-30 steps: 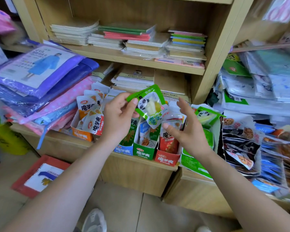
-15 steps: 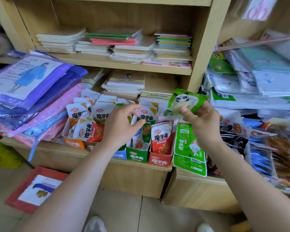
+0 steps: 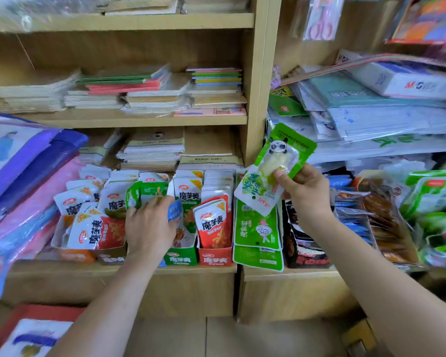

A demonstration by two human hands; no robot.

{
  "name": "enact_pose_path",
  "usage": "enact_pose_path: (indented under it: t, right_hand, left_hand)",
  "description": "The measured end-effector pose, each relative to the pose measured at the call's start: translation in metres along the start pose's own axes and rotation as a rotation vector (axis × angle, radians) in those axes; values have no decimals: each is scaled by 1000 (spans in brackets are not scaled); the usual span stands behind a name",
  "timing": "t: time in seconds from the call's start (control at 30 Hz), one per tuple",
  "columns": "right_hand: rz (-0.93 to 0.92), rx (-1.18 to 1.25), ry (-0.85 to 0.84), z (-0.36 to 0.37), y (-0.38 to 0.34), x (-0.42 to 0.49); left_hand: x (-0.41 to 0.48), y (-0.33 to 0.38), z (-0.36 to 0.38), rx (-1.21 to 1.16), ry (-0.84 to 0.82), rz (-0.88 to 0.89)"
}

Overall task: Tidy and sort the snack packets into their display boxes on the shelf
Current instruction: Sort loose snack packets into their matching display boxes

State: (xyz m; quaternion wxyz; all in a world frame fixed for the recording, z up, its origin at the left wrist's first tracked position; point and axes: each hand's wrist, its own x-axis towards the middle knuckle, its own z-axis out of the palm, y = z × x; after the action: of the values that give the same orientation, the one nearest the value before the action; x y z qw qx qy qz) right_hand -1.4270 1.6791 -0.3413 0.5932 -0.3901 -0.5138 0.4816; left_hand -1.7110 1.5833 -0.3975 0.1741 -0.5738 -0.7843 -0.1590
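Since a moment ago the left hand [image 3: 150,228] has dropped onto the packets [image 3: 152,189] just left of the red display box [image 3: 215,258], fingers spread flat, gripping nothing. Right hand [image 3: 307,194] pinches the green panda packet [image 3: 276,163] between thumb and fingers, raised above and right of that box.

The wooden shelf [image 3: 258,86] is carrying its load on several boards. Along the lowest ledge [image 3: 49,271], display boxes are standing side by side: an orange box [image 3: 77,255], a green box [image 3: 180,259] and a red box [image 3: 215,259] touching it. Plastic-wrapped purple and pink packs [image 3: 31,176] are lying at the left end. The board behind is holding flat notebook stacks [image 3: 152,150], and the one above is bearing more notebook piles [image 3: 152,96] — some with coloured covers. The neighbouring shelf [image 3: 294,273] is carrying a green carton [image 3: 258,259] and a dark carton [image 3: 309,256].
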Motion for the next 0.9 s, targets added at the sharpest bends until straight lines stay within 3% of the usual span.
enact_pose_path:
  t: [0.27, 0.4, 0.53, 0.7, 0.9]
  right_hand:
    - [82, -90, 40, -47, -9, -2]
    - [102, -163, 81, -62, -13, -2]
    - [122, -221, 93, -76, -17, -4]
    - [118, -285, 170, -103, -32, -10]
    - [-37, -448, 336, -159, -47, -35]
  left_hand:
    - [0, 6, -34, -444, 237, -198]
    - [-3, 21, -61, -912, 355, -223]
    - [-8, 42, -81, -1234, 277, -278]
    - [-10, 72, -85, -1402, 172, -270]
    - [-13, 137, -75, -1468, 43, -149]
